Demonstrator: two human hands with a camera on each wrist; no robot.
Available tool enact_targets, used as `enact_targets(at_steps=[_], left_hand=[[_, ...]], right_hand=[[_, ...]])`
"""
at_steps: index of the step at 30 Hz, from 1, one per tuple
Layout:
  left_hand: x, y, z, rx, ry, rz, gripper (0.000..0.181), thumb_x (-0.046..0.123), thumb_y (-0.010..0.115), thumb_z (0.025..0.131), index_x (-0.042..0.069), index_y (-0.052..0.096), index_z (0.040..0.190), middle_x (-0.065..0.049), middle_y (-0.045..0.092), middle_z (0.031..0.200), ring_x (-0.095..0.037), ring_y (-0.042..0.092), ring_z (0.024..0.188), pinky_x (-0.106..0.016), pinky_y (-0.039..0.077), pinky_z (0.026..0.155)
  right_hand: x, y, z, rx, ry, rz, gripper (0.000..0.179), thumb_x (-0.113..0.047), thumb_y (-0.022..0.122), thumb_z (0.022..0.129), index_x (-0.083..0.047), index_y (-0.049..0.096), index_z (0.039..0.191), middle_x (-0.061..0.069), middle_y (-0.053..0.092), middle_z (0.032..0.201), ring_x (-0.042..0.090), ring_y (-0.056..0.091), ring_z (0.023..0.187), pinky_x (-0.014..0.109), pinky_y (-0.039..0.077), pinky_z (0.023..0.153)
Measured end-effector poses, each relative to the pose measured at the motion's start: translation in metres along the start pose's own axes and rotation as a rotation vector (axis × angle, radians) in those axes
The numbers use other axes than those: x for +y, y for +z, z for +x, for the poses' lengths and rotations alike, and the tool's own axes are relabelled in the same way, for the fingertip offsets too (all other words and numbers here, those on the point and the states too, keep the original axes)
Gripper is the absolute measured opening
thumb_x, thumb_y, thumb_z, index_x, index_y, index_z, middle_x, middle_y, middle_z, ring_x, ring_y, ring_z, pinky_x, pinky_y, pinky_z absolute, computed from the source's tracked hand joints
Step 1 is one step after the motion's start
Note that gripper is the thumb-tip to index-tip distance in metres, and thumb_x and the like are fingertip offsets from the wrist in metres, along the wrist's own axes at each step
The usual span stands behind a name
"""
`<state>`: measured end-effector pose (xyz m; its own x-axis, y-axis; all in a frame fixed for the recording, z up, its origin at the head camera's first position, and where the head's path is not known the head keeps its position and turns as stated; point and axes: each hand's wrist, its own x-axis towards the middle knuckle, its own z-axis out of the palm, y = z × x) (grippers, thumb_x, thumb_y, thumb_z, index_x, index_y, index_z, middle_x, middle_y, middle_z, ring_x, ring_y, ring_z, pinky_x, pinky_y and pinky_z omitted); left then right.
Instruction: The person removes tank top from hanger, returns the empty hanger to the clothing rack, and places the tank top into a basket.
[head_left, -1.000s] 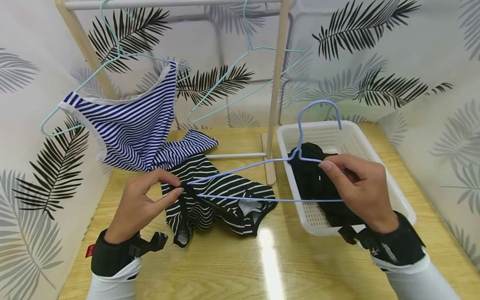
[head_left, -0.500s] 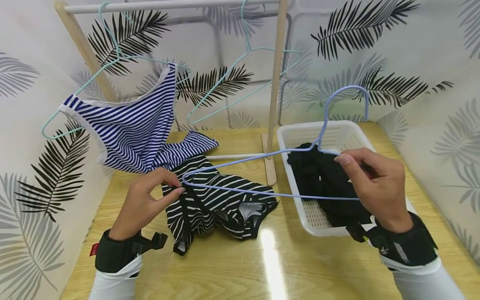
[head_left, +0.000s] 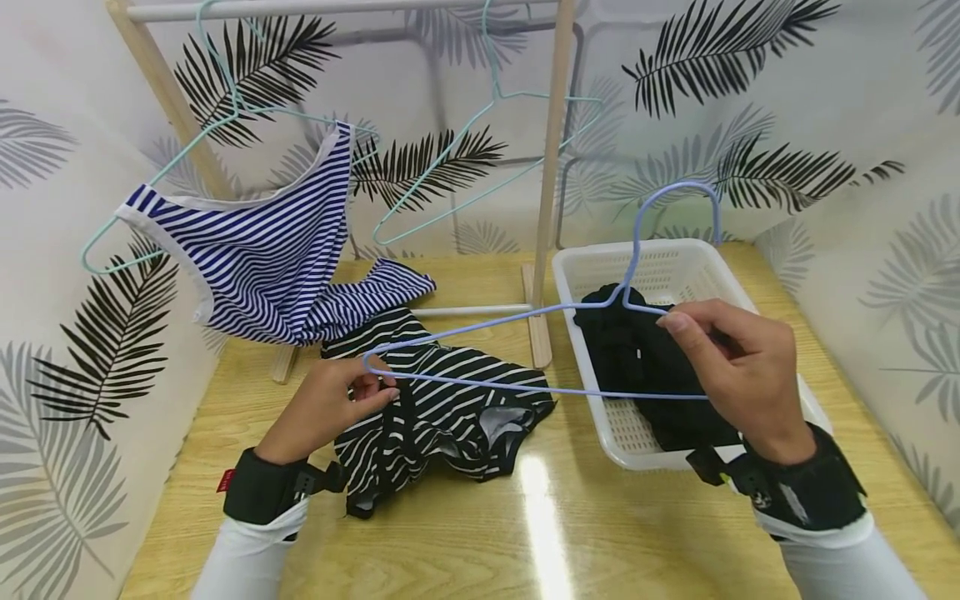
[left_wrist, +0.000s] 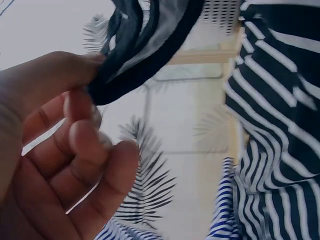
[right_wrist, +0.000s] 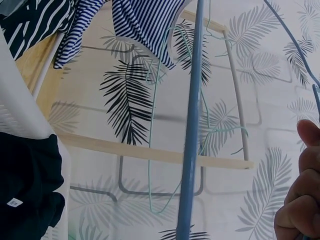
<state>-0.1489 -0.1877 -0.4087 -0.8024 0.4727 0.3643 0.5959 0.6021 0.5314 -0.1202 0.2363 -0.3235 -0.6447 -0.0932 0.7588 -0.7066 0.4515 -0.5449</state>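
My left hand (head_left: pixel 326 412) pinches the dark edging of a black-and-white striped tank top (head_left: pixel 450 417) between thumb and index finger; the left wrist view shows that edging (left_wrist: pixel 135 77) lifted. The rest of the top lies crumpled on the table. My right hand (head_left: pixel 738 379) grips the right shoulder of a periwinkle-blue hanger (head_left: pixel 636 246), hook pointing up. The hanger's rounded left end passes in front of my left fingertips and overlaps the top in the head view. In the right wrist view the hanger's bar (right_wrist: pixel 190 125) crosses close to the camera.
A wooden rack (head_left: pixel 555 167) at the back carries two mint hangers, one bearing a blue-and-white striped top (head_left: pixel 255 250) that drapes onto the table (head_left: pixel 435 542). On the right stands a white basket (head_left: pixel 622 437) with black clothes (head_left: pixel 615 350).
The hanger has shifted right; its left end, earlier hidden at the tank top's edging, now shows in front of it. My left hand has moved right and slightly down, still pinching the edging.
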Motion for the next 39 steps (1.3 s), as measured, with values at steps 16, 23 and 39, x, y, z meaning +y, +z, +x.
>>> enact_targets(at_steps=[16, 23, 39], left_hand=[[-0.006, 0.03, -0.003, -0.273, -0.094, -0.113, 0.007, 0.02, 0.072, 0.087, 0.021, 0.066, 0.09, 0.014, 0.062, 0.076, -0.002, 0.058, 0.07, -0.026, 0.05, 0.066], [0.005, 0.002, -0.006, -0.15, -0.133, -0.076, 0.03, 0.028, 0.071, 0.088, 0.012, 0.064, 0.113, 0.003, 0.067, 0.097, -0.01, 0.064, 0.085, -0.035, 0.053, 0.076], [0.06, -0.036, -0.001, 0.076, 0.13, -0.152, 0.054, 0.005, 0.074, 0.081, 0.012, 0.054, 0.13, -0.001, 0.062, 0.117, -0.014, 0.06, 0.101, -0.025, 0.048, 0.087]], right_hand=[[0.005, 0.006, -0.005, -0.043, 0.016, -0.018, 0.009, -0.006, 0.069, 0.088, 0.002, 0.071, 0.084, -0.006, 0.047, 0.062, 0.002, 0.034, 0.051, 0.017, 0.026, 0.047], [0.005, 0.008, -0.006, -0.063, 0.014, -0.03, 0.004, -0.003, 0.069, 0.086, 0.0, 0.072, 0.085, -0.005, 0.046, 0.063, 0.003, 0.036, 0.053, 0.018, 0.027, 0.048], [0.001, 0.029, -0.001, -0.09, -0.066, 0.01, 0.008, 0.005, 0.07, 0.081, -0.003, 0.072, 0.082, -0.004, 0.055, 0.065, 0.001, 0.037, 0.053, 0.018, 0.03, 0.049]])
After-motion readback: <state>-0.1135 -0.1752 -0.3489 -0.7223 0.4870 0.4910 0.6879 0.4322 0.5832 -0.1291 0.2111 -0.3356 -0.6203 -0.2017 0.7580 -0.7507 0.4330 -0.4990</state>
